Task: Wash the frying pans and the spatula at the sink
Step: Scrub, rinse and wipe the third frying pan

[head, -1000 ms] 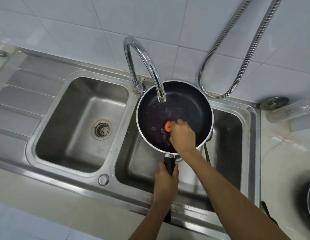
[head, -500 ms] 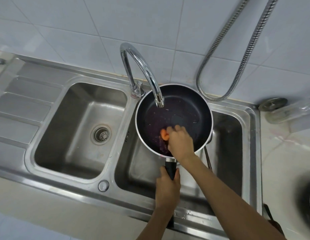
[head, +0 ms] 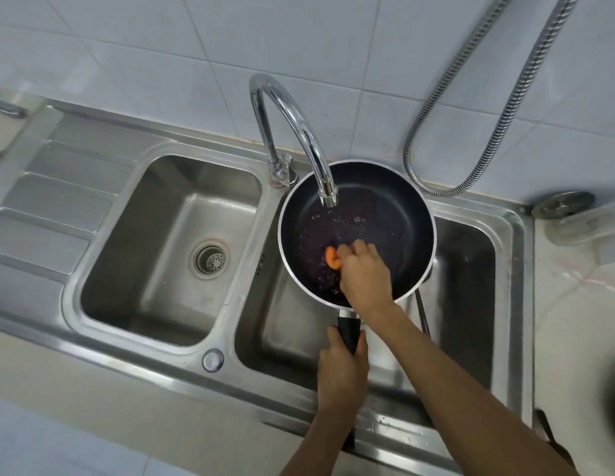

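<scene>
Frying pan [head: 402,214] held over the right basin of the steel sink [head: 471,290], tap spout [head: 299,132] above its 12 o'clock edge, left hand [head: 342,376] wrapped round the black handle [head: 349,329] at 6 o'clock, right hand [head: 364,273] fingers curled on an orange scrubber [head: 332,257] pressed inside the pan toward 7 o'clock

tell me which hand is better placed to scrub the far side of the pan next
Right. The right hand is inside the frying pan, holding the orange scrubber against its floor, a short reach from the far side. The left hand grips the handle, steadying the pan.
</scene>
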